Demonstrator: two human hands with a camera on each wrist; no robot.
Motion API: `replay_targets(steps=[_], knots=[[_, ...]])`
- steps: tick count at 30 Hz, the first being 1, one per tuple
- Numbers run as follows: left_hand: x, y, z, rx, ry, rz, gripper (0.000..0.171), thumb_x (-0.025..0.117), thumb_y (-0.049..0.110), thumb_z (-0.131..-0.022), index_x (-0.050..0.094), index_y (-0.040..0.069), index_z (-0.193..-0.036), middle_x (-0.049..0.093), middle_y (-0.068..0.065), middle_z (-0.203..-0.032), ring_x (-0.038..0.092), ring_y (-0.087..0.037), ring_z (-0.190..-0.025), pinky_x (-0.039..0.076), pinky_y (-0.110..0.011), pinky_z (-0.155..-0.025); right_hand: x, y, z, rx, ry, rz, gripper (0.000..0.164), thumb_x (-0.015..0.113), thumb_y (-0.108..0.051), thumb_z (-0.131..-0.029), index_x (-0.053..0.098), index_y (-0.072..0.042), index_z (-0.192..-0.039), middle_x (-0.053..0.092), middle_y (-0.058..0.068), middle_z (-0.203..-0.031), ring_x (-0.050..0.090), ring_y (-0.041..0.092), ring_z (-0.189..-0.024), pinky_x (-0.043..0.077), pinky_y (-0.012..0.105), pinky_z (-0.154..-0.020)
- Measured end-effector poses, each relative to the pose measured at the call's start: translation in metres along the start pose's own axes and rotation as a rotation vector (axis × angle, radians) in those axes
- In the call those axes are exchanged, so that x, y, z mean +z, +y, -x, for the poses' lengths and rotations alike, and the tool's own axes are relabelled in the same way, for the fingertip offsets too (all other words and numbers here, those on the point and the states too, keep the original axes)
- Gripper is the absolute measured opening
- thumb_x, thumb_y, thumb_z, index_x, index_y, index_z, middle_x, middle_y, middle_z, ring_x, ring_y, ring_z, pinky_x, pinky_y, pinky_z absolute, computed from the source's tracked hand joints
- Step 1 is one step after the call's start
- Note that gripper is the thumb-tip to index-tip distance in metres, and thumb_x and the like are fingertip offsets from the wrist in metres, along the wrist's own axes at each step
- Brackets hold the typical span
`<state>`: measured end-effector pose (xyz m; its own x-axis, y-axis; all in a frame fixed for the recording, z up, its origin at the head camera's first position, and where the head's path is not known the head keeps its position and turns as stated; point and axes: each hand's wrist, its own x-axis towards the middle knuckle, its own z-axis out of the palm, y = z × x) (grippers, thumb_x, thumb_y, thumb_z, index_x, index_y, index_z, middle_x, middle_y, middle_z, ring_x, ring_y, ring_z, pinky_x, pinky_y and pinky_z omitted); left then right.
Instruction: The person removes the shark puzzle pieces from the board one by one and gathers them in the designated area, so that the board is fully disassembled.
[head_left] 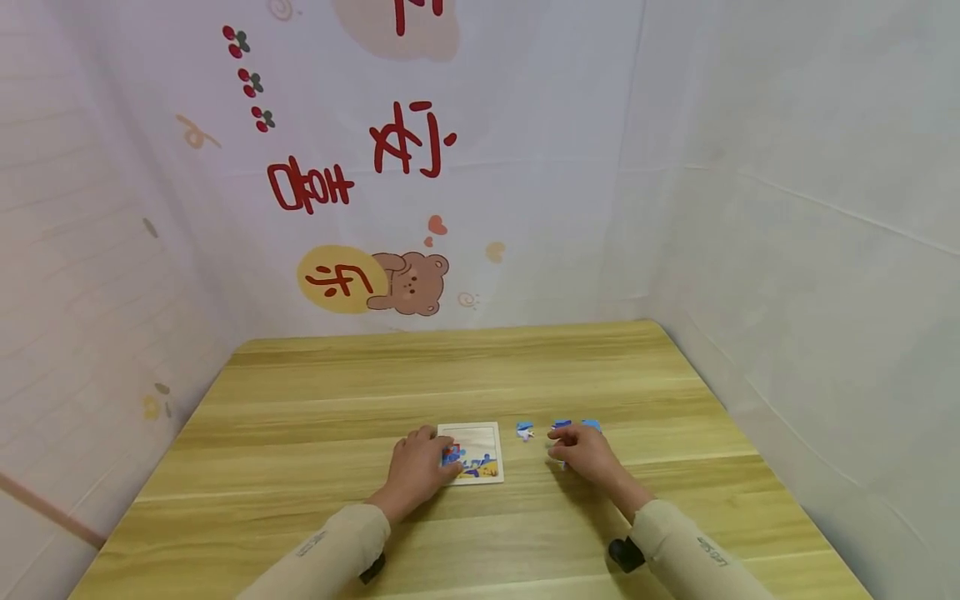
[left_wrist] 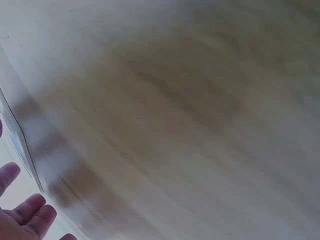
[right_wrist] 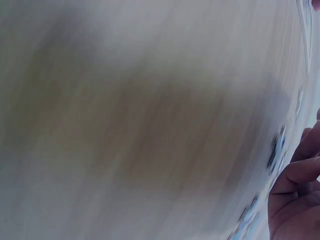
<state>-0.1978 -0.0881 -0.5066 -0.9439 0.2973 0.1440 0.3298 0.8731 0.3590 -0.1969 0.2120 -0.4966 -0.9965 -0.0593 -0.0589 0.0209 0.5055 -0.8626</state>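
Note:
A shallow square puzzle tray (head_left: 480,427) with a pale frame lies on the table, its lower part filled with colourful jigsaw pieces (head_left: 474,465). My left hand (head_left: 420,465) rests at the tray's left side, thumb and fingers spread over that edge. In the left wrist view its fingertips (left_wrist: 41,220) appear beside the tray's edge. To the right, my right hand (head_left: 590,454) is low over loose jigsaw pieces, partly covering them. Its fingers (right_wrist: 300,172) are loosely bent, with a gap between thumb and forefinger; I see no piece held.
One loose piece (head_left: 524,431) lies between the tray and my right hand. Other blue pieces (head_left: 592,424) lie just beyond that hand. The wood-grain table (head_left: 337,383) meets a printed white curtain (head_left: 525,208) at the back and plain white sheets at the sides.

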Motion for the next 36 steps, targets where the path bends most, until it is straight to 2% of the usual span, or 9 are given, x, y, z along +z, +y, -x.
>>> replay_targets(steps=[5,10,19,27,31,36], knots=[[-0.003,-0.012,0.004,-0.002,0.013,0.032,0.051,0.076,0.039,-0.086,0.069,0.003,-0.121,0.059,-0.020,-0.124,0.053,-0.040,-0.116,0.040,-0.060,-0.096,0.027,-0.013,-0.005,-0.011,-0.045,-0.025,0.023,0.070,0.000,-0.088,0.069,0.006,-0.110,0.065,0.005,-0.083,0.059,0.017,-0.064,0.052,0.031,-0.059],[-0.008,-0.021,0.008,0.009,-0.005,0.047,0.053,0.076,0.039,-0.087,0.067,0.002,-0.124,0.057,-0.023,-0.127,0.051,-0.040,-0.119,0.039,-0.060,-0.098,0.057,-0.031,-0.013,-0.023,-0.105,-0.045,0.024,0.069,-0.002,-0.090,0.069,0.005,-0.113,0.066,0.005,-0.086,0.060,0.019,-0.065,0.052,0.032,-0.060],[-0.007,-0.029,0.009,0.035,-0.011,0.044,0.055,0.074,0.042,-0.088,0.066,0.004,-0.127,0.057,-0.023,-0.126,0.052,-0.040,-0.118,0.040,-0.060,-0.097,0.098,-0.061,-0.026,-0.054,-0.182,-0.017,0.024,0.070,-0.005,-0.090,0.070,0.004,-0.113,0.065,0.002,-0.083,0.058,0.014,-0.065,0.049,0.027,-0.060],[-0.006,-0.026,0.008,0.051,-0.032,0.025,0.052,0.072,0.041,-0.090,0.067,0.005,-0.127,0.055,-0.024,-0.130,0.049,-0.041,-0.121,0.040,-0.061,-0.096,0.112,-0.060,-0.032,-0.082,-0.187,0.050,0.022,0.072,-0.005,-0.088,0.072,0.002,-0.110,0.067,0.002,-0.086,0.058,0.012,-0.069,0.051,0.028,-0.064],[-0.006,-0.025,0.008,0.048,-0.031,0.019,0.051,0.073,0.040,-0.090,0.067,0.005,-0.127,0.055,-0.024,-0.130,0.049,-0.041,-0.121,0.041,-0.061,-0.095,0.114,-0.060,-0.033,-0.106,-0.182,0.136,0.022,0.073,-0.007,-0.087,0.074,-0.001,-0.108,0.066,0.000,-0.086,0.055,0.011,-0.073,0.048,0.028,-0.069],[-0.006,-0.027,0.008,0.056,-0.014,0.008,0.050,0.073,0.039,-0.089,0.068,0.005,-0.125,0.056,-0.024,-0.128,0.051,-0.041,-0.119,0.042,-0.061,-0.093,0.117,-0.064,-0.034,-0.174,-0.221,0.238,0.026,0.074,-0.008,-0.084,0.075,-0.003,-0.109,0.064,-0.001,-0.083,0.052,0.012,-0.072,0.046,0.030,-0.067]])
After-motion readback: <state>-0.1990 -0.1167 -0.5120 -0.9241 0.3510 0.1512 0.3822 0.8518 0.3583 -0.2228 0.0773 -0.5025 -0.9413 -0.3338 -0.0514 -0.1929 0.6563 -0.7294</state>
